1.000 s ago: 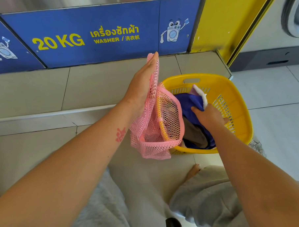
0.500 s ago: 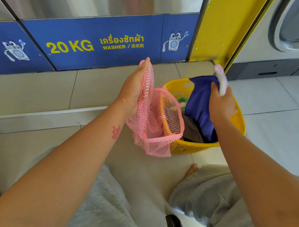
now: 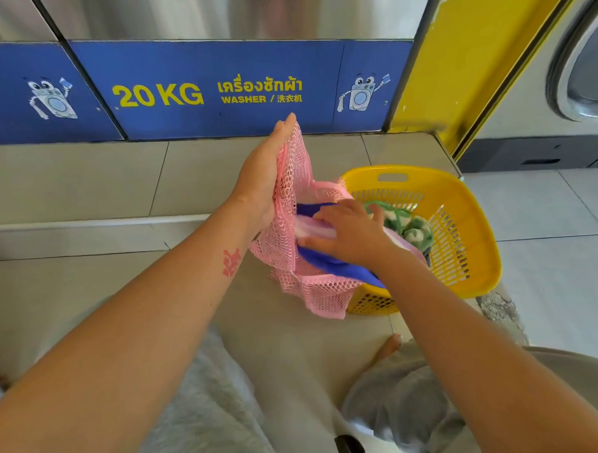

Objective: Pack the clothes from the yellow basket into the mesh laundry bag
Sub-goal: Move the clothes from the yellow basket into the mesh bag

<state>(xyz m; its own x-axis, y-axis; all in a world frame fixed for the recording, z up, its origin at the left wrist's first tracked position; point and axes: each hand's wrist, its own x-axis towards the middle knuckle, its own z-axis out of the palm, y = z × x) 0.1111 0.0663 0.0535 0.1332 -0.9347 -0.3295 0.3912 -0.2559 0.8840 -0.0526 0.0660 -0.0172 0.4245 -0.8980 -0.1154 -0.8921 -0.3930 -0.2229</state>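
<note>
My left hand [image 3: 264, 180] holds up the far side of the pink mesh laundry bag [image 3: 293, 278], keeping its mouth wide. My right hand [image 3: 352, 234] presses a blue garment with a pale lilac edge [image 3: 326, 261] into that mouth; part of the cloth trails back over the basket rim. The yellow basket [image 3: 461, 219] stands on the floor right of the bag. Inside it lies a green and white garment [image 3: 414, 231]. The bag's lower end hangs against the basket's near wall.
A raised tiled step [image 3: 117, 186] runs across in front of the washers with the blue "20 KG" panel [image 3: 209, 89]. A yellow post [image 3: 461, 55] rises behind the basket. My knees in grey cloth [image 3: 401, 410] and a bare toe [image 3: 388, 345] sit below.
My right hand lifted the blue garment out of the basket, carried it left, and now pushes it into the bag's mouth. The left hand kept holding the bag up.
</note>
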